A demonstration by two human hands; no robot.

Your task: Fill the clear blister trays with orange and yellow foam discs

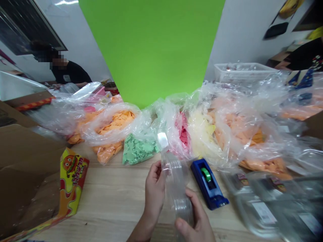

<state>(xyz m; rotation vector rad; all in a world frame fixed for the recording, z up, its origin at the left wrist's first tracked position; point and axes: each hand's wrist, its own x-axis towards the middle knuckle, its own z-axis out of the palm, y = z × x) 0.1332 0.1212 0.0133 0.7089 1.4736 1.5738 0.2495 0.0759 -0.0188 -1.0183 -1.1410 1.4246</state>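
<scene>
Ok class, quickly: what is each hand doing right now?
Left hand: closed, holding a clear plastic pack.
Right hand: closed, holding it too.

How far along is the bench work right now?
Looks done: labelled clear packs lying at right. In hand: the left hand and right hand grip a clear plastic packet with a white tab. Left: bags of orange pieces and green pieces behind, blue tape dispenser nearby.

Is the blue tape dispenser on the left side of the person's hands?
No, the tape dispenser lies to the right of the left hand and right hand, which hold a clear plastic pack.
</scene>
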